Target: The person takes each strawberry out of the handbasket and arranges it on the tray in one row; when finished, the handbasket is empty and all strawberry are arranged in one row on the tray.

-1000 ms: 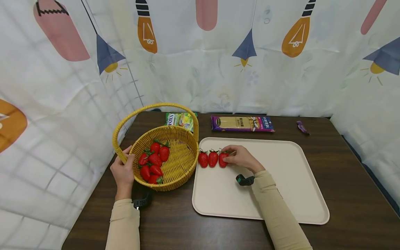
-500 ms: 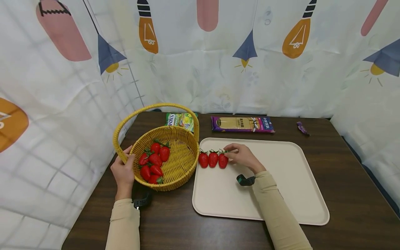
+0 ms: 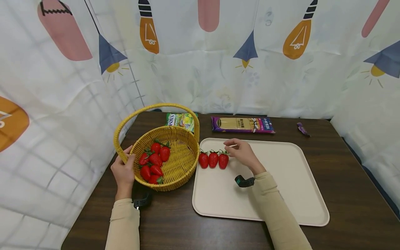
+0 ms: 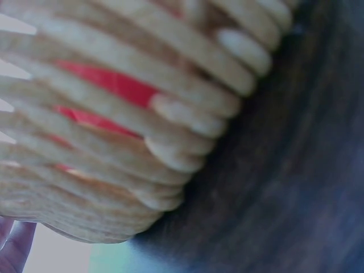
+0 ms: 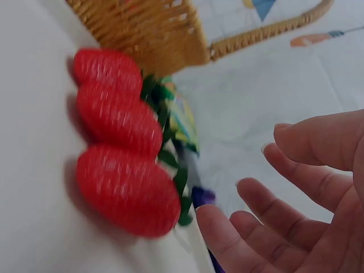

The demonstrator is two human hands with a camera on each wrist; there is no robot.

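Observation:
In the head view my left hand grips the yellow wicker basket at its left rim, beside the foot of the handle. Several red strawberries lie in the basket's left half. Three more strawberries stand in a row at the left end of the cream tray. Just right of the rightmost strawberry, my right hand hovers with nothing in its fingers. The right wrist view shows a gap between that hand's loosely bent fingers and the nearest strawberry. Basket weave fills much of the left wrist view.
Behind the tray lies a purple noodle packet. A green candy bag is partly hidden behind the basket. One small purple wrapped sweet sits at the back right of the dark table. A printed curtain hangs behind.
My right hand has let go of the rightmost strawberry and moved slightly up and away from it. That strawberry now stands upright beside the other two. My left hand and the basket have stayed put.

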